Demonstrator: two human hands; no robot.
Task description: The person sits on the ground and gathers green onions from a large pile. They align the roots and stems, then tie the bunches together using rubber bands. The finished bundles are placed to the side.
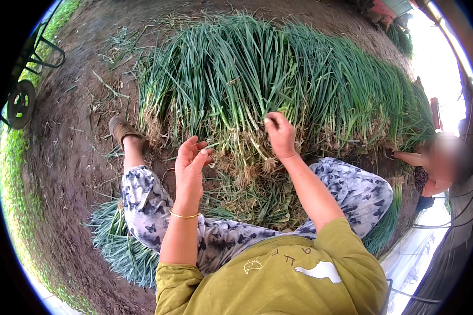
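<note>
At frame centre, the right hand (280, 134) is pinching one stalk from the green onion pile (278, 79); pulling gently near the roots seems wise. The left hand (190, 164) is hovering, fingers loosely curled, empty.

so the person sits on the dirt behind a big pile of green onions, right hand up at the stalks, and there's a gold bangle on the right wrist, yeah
Not quite: the gold bangle is on the left wrist, below the left hand. The head view shows the right hand bare at the wrist, its fingers up at the stalks of the green onions. The rest holds: the person sits on the dirt behind the pile.
</note>
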